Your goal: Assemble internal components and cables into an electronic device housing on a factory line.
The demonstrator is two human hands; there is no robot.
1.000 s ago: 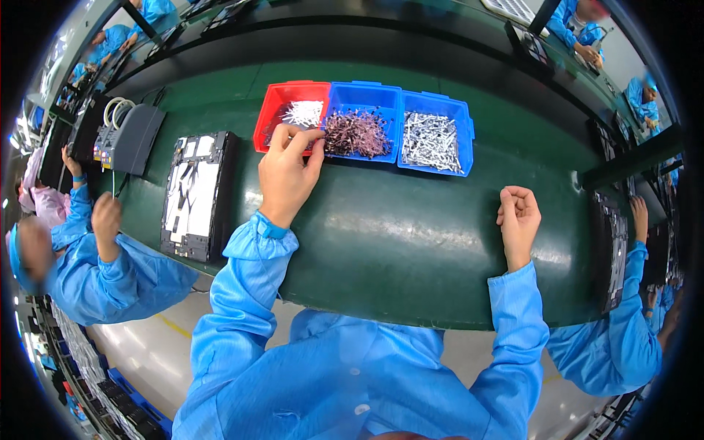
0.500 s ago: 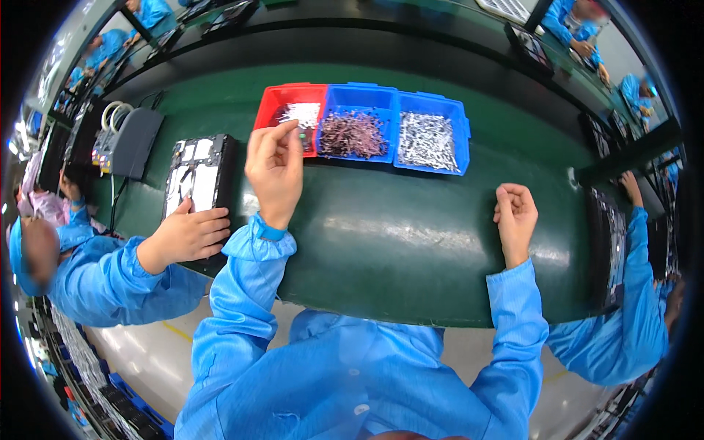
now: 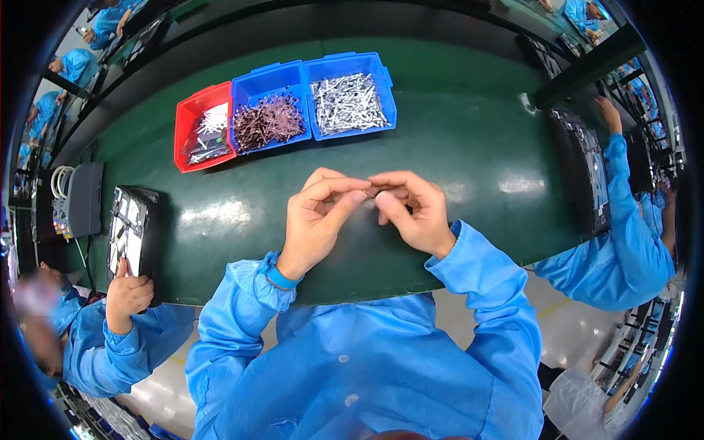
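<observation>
Left hand (image 3: 317, 222) and right hand (image 3: 420, 218) pinch a tiny bit (image 3: 372, 194) toward the desk's (image 3: 458, 132) front edge, with lots left in the bins (image 3: 257, 86).

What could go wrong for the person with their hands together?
A tiny thin piece, too small to make out, seems pinched between the bare left hand and bare right hand; it might slip onto the shiny dark-green tabletop.

Loose dark-and-pinkish bits and white-and-grey bits fill neighbouring blue plastic bins; a bump could mix them.
</observation>
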